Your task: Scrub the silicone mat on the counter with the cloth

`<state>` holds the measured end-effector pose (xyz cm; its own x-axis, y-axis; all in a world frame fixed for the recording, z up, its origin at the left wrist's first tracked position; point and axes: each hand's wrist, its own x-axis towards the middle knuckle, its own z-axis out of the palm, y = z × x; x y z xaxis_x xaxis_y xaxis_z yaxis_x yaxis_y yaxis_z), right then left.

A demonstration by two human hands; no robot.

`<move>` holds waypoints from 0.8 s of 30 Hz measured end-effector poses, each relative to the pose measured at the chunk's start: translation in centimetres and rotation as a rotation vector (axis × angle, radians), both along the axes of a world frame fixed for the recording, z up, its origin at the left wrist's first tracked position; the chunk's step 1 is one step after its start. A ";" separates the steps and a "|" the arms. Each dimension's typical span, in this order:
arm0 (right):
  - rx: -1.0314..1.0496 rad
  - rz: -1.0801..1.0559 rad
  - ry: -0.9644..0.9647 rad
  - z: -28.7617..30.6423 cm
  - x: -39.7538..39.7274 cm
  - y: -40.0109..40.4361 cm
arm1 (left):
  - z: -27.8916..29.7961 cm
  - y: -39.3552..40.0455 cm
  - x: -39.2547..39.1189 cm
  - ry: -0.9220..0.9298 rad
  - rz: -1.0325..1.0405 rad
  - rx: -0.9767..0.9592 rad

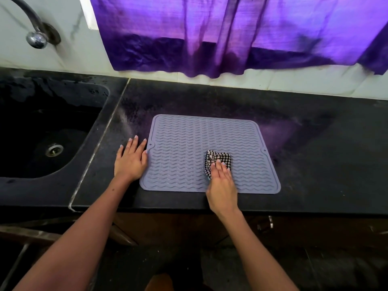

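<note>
A grey silicone mat [195,139] with wavy ridges lies flat on the black counter [315,143]. A bunched black-and-white checked cloth [218,158] sits on the mat's right-centre part. My right hand [222,185] presses down on the near side of the cloth with straight fingers. My left hand [131,159] lies flat on the counter at the mat's left edge, fingers spread and straight, its thumb side touching the mat's rim.
A dark sink [42,133] with a metal drain [54,149] is set into the counter on the left, under a chrome tap [35,36]. A purple curtain [231,34] hangs over the white tiled wall behind. Cabinet fronts [270,224] run below the counter edge.
</note>
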<state>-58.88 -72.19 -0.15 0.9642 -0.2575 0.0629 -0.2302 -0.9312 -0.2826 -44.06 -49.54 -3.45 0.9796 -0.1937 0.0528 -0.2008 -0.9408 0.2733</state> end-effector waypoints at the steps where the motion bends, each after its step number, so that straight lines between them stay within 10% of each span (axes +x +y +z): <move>1: -0.007 0.014 0.024 0.6 0.1 -0.1 | 0.0 0.0 0.0 -0.003 0.001 -0.001; 6: 0.072 -0.071 0.229 5.8 3.0 -0.6 | 0.2 0.2 0.0 0.009 -0.009 -0.007; 10: 0.420 -0.334 0.037 7.4 4.5 -1.0 | 0.3 0.2 -0.1 0.020 -0.016 -0.014; 18: 0.031 0.040 0.054 0.8 1.2 5.0 | 0.3 0.3 -0.1 0.015 -0.023 -0.017; 24: 0.213 0.071 -0.079 -0.6 1.1 3.6 | 0.6 0.1 -0.4 0.011 -0.025 -0.032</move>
